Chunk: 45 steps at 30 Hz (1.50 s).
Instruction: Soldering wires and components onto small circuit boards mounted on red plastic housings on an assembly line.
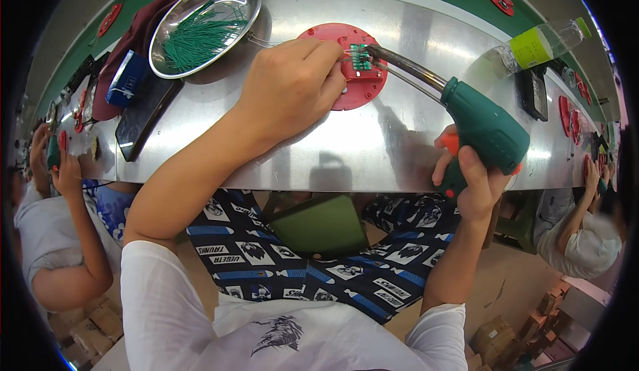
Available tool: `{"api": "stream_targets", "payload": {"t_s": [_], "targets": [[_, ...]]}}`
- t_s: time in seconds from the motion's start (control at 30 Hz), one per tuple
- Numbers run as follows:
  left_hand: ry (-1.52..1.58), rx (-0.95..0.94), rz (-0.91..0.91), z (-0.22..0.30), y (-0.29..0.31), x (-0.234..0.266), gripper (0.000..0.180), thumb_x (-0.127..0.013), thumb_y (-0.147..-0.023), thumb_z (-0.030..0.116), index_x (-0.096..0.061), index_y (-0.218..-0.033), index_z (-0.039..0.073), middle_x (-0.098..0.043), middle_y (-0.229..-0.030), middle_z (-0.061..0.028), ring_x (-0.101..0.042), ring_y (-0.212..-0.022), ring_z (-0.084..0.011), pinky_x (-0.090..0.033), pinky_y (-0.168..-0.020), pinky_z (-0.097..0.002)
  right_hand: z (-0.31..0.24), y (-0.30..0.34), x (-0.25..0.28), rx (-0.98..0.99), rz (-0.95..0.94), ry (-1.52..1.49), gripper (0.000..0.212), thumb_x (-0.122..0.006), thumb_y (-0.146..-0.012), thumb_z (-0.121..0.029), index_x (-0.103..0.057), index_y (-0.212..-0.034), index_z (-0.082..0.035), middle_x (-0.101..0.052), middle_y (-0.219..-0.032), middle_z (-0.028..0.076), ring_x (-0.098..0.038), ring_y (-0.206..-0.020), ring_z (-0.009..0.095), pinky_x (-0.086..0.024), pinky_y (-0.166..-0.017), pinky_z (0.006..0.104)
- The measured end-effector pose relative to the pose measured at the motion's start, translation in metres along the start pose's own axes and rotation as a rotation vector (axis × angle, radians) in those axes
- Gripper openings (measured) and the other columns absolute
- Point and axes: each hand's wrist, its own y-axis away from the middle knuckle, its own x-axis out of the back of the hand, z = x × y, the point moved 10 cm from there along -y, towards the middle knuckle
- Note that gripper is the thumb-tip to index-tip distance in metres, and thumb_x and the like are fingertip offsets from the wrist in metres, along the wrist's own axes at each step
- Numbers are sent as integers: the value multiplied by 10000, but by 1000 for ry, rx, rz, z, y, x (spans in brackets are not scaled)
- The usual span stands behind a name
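Observation:
My right hand is wrapped round the handle of a green soldering gun with an orange trigger. Its metal tip reaches left to a small green circuit board, which sits on a round red plastic housing on the table. Beside the board, my left hand rests over the left part of the housing, its fingers closed in a pinch. A thin wire seems to run from those fingers to the board, but the fingertips are partly hidden. Behind the left hand, another thin wire leads toward a steel bowl.
The steel bowl holds several cut green wires. Left of it lie a blue box, a dark red cloth and a black phone-like slab. A plastic bottle lies at right. Co-workers sit on both sides.

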Motion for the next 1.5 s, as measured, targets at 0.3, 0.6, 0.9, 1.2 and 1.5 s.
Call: {"api": "stream_targets", "payload": {"t_s": [0.3, 0.6, 0.9, 1.2, 1.5], "targets": [[10, -2, -5, -1, 0, -1, 120, -687, -799, 47, -640, -905, 20, -660, -763, -113, -649, -646, -270, -519, -579, -361, 0, 5, 1, 44, -51, 24, 335, -624, -906, -38, -568, -1216, 74, -672, -997, 180, -597, -566, 180, -474, -483, 280], [11, -19, 3, -1, 0, -2, 122, -687, -801, 46, -647, -913, 20, -664, -766, -111, -649, -640, -261, -519, -575, -352, 0, 4, -2, 50, -73, 55, 314, -619, -915, -43, -575, -1204, 73, -667, -971, 164, -585, -556, 169, -461, -482, 273], [36, 6, -14, -4, -1, -3, 126, -688, -797, 35, -646, -913, 9, -666, -765, -110, -652, -622, -246, -522, -575, -338, 6, -1, 0, -27, -94, 66, 282, -621, -921, -82, -581, -1155, 70, -630, -883, 132, -583, -545, 176, -454, -477, 280], [81, 15, 41, -2, -3, -1, 75, -660, -795, 69, -598, -789, 27, -600, -678, -125, -602, -602, -309, -481, -548, -420, 6, 4, 7, 10, -36, -4, 309, -616, -928, -100, -582, -1190, 62, -647, -975, 155, -587, -551, 173, -458, -484, 277], [64, -8, 44, 0, -4, 2, 66, -661, -793, 65, -606, -794, 29, -604, -678, -118, -605, -597, -301, -487, -540, -408, 2, 5, 2, 10, -61, 47, 305, -617, -917, -89, -590, -1175, 71, -654, -936, 143, -588, -552, 164, -456, -493, 272]]}}
